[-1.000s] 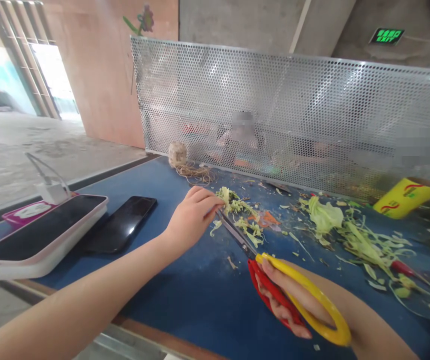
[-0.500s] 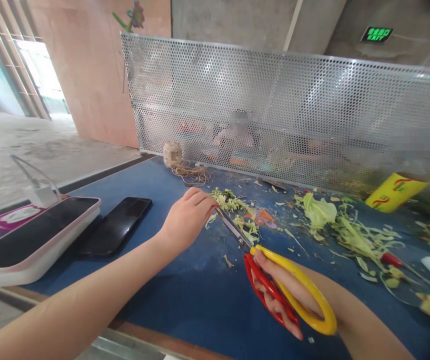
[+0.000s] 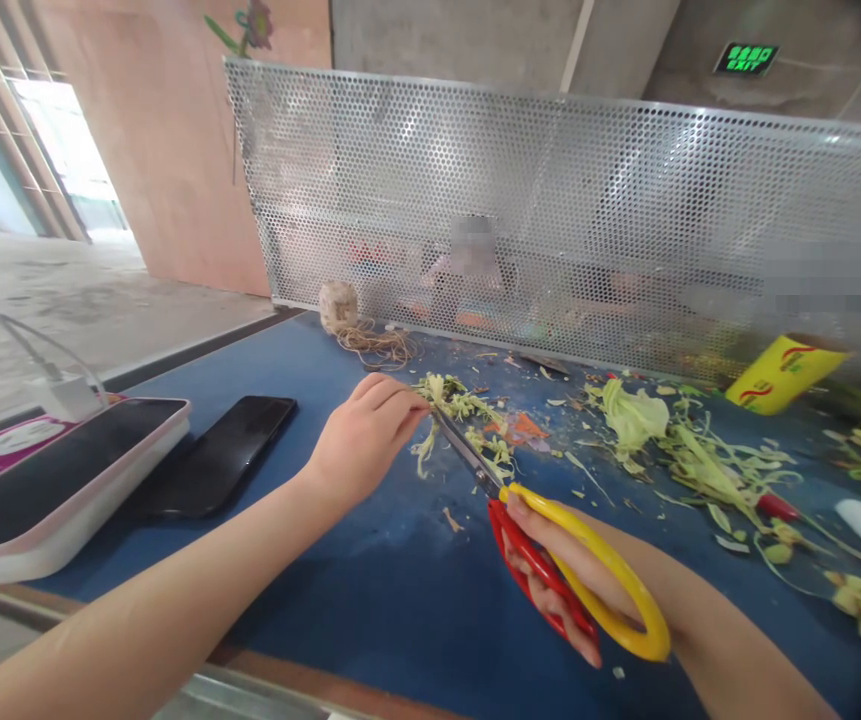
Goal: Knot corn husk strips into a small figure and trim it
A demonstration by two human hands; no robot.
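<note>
My right hand (image 3: pixel 550 575) grips scissors (image 3: pixel 587 570) with one yellow and one red handle loop. The blades look closed or nearly so, and their tips point away to the left. At those tips my left hand (image 3: pixel 366 430) is closed in a pinch, and what its fingertips hold is hidden. Pale green plant scraps (image 3: pixel 464 400) lie just beyond the fingertips, around the blades. An orange scrap (image 3: pixel 524 430) rests to the right of them on the blue tabletop (image 3: pixel 370 600).
A black phone (image 3: pixel 231 450) and a dark-topped pale case (image 3: pixel 70 480) lie on the left. Twine (image 3: pixel 377 345) sits at the back beside a perforated metal screen (image 3: pixel 550 220). Wilted leaves (image 3: pixel 632 415), plant trimmings and a yellow roll (image 3: pixel 786 375) are on the right. Beyond the screen sits a person.
The view has shifted slightly, so everything sits a little further left. Both hands keep nearly the same pose, with the scissor tips still at the left fingertips.
</note>
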